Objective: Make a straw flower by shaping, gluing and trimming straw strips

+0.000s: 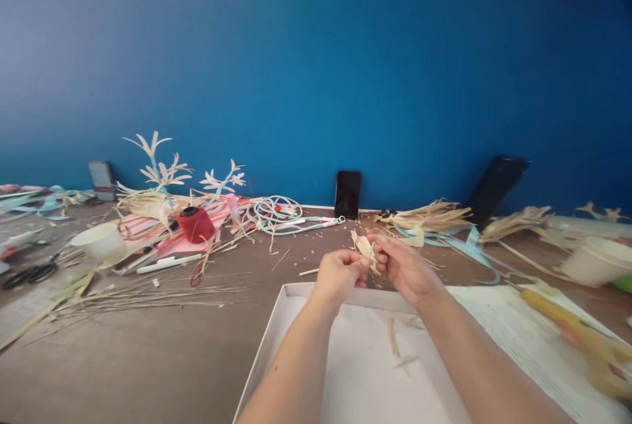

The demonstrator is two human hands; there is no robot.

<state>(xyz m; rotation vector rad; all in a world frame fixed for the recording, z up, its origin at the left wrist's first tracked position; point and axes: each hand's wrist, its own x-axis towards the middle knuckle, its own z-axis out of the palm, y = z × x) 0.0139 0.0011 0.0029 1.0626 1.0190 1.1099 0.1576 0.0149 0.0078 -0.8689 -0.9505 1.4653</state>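
Observation:
Between my two hands is a small pale piece of dried husk [364, 246], partly hidden by the fingers. My left hand [342, 272] pinches its lower left side. My right hand [399, 265] closes on it from the right, thumb and fingers together. Both hands are raised over the far rim of a shallow white box [296, 291]. Inside the box lie a few thin husk scraps [394, 338]. Just beyond the hands, a bundle of dried husks [429, 216] rests on the brown table [172, 358].
A dark phone [348, 195] leans against the blue partition [316, 81]. Leftward are a red thread spool [196, 224], a coil of light blue cord [279, 213], husk flowers [165, 174], a white bowl [100, 241] and scissors [33, 272]. A yellow glue gun [577, 325] lies on printed paper [494, 318] at right.

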